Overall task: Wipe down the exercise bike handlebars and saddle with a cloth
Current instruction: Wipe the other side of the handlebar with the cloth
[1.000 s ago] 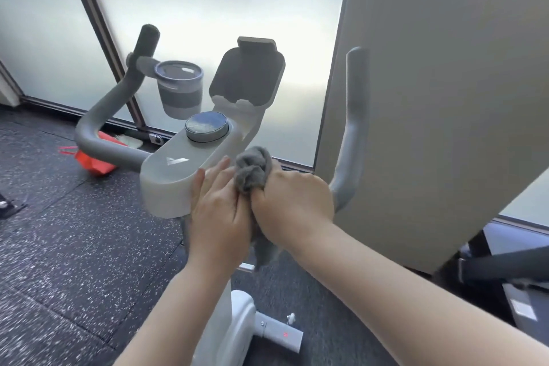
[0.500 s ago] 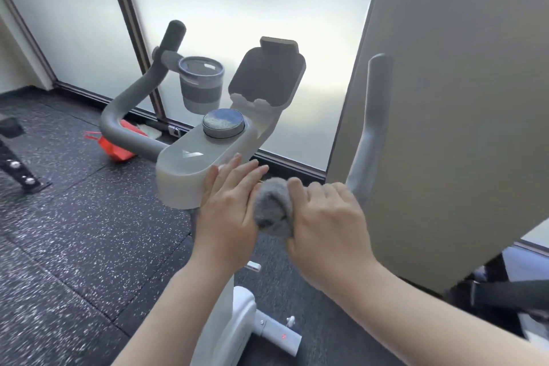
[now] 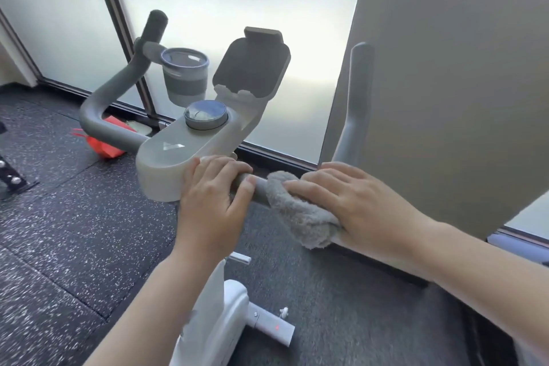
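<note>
Handlebar wipe in progress: left hand grips the right handlebar near the console, right hand clasps the grey cloth around it at 3 o'clock; next, probably stroke outward up the grip

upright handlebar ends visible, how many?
2: dark-tipped grey left handlebar upright beside the grey cup holder; plain grey right handlebar upright against the beige panel.

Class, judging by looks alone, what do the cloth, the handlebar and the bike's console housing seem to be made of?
Cloth: grey, fluffy looped pile, probably microfibre or terry.
Handlebar: matte grey, with no glare, possibly rubber or foam coating over a tube.
Console housing: smooth pale moulded shell with soft sheen, likely plastic.
</note>
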A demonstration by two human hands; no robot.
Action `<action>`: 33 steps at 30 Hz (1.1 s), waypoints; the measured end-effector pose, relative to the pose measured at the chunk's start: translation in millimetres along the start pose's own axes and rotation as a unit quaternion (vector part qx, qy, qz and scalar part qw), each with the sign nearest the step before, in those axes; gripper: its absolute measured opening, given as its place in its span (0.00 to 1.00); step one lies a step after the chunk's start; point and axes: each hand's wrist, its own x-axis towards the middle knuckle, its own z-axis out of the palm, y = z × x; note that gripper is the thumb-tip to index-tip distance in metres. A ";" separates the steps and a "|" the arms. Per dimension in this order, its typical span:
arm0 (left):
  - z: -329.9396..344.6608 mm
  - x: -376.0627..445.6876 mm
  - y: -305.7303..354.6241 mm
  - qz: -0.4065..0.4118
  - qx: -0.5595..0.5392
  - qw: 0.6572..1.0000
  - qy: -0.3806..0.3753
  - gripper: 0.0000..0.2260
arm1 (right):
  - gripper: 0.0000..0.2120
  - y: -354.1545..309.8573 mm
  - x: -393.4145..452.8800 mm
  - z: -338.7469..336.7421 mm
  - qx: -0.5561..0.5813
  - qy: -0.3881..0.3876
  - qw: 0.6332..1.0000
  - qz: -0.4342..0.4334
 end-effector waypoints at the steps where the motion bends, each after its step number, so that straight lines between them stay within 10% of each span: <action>1: 1.3 -0.3 0.9 0.000 0.006 1.000 0.005 0.15 | 0.24 -2.6 -0.9 0.8 0.003 0.008 1.000 0.024; 7: -3.0 3.2 -9.7 0.014 -0.048 0.999 -0.010 0.17 | 0.19 -79.9 69.9 23.7 -0.119 -0.003 0.959 0.257; 12: -6.9 7.8 -14.3 -0.016 -0.098 0.995 0.012 0.18 | 0.14 -52.5 94.6 12.2 0.069 -0.040 0.977 0.199; 18: -9.3 4.8 -10.8 0.009 -0.065 0.998 -0.008 0.18 | 0.24 -31.0 34.4 16.3 -0.020 0.047 0.994 0.098; 21: -11.4 4.7 -10.1 0.002 -0.081 0.997 -0.012 0.20 | 0.27 -0.4 12.1 -4.6 0.015 -0.043 0.998 0.034; 26: -12.7 6.3 -10.6 -0.036 -0.112 0.993 -0.032 0.25 | 0.21 -39.9 44.0 12.5 -0.109 -0.044 0.986 0.120; 33: -9.0 4.1 -6.9 -0.019 -0.137 0.990 0.029 0.19 | 0.14 -71.6 107.3 14.6 -0.006 -0.011 0.979 0.204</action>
